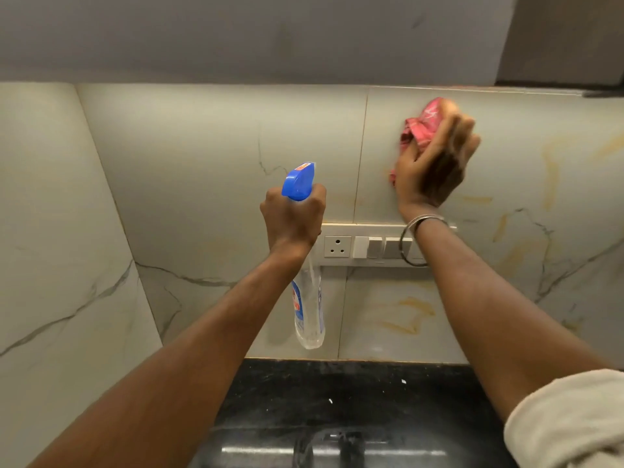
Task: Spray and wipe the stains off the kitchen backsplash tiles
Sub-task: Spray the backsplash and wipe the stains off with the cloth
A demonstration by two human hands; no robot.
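Up high, right hand (435, 163) clutching red cloth (420, 130) against backsplash tiles (216, 136) — cloth bunched at its eleven o'clock, left hand (292, 217) gripping spray bottle (307, 298) neck — body hanging at six o'clock

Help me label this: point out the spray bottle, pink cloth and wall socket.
spray bottle (309, 307): head view, clear lower body
pink cloth (418, 131): head view, bunched folds
wall socket (337, 246): head view, faceplate centre
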